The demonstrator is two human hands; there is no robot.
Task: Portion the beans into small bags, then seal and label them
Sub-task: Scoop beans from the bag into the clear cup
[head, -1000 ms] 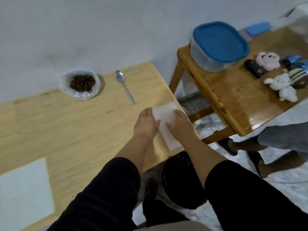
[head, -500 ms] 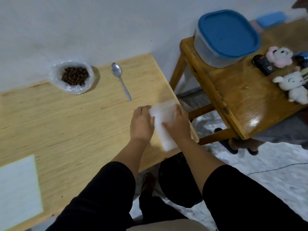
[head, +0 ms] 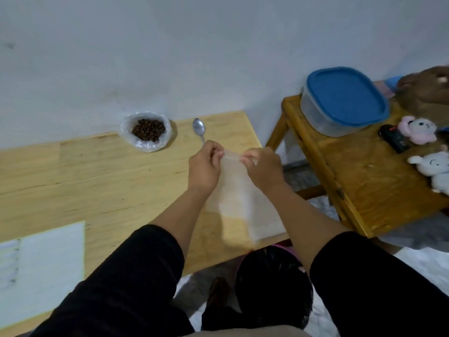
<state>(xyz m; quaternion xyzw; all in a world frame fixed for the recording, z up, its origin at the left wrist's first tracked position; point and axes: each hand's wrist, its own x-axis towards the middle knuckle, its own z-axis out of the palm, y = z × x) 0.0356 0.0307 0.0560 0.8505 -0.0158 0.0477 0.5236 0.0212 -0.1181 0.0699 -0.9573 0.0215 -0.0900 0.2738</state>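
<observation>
A person in black sleeves holds a small clear plastic bag (head: 234, 188) above the near right corner of a pale wooden tabletop (head: 97, 181), the left hand (head: 205, 166) and right hand (head: 263, 167) each pinching one side of the bag's top edge between fingertips and thumb, with the rest of the bag hanging down toward the tabletop's edge. Whether the bag's mouth is parted cannot be told. Further back, close to the white wall, a heap of dark brown beans (head: 148, 130) sits in an open, crumpled plastic bag (head: 145, 145), and a metal spoon (head: 199, 128) lies just to its right, its handle running toward the left hand. A white sheet of paper (head: 46, 271) lies at the near left of the tabletop. To the right stands a darker wooden side table (head: 359, 181) carrying a clear container with a blue lid (head: 345, 98), a pink plush toy (head: 416, 130), a white plush toy (head: 435, 169) and a small black object (head: 394, 142). A black-lined bin (head: 272, 285) stands on the floor below the hands.
</observation>
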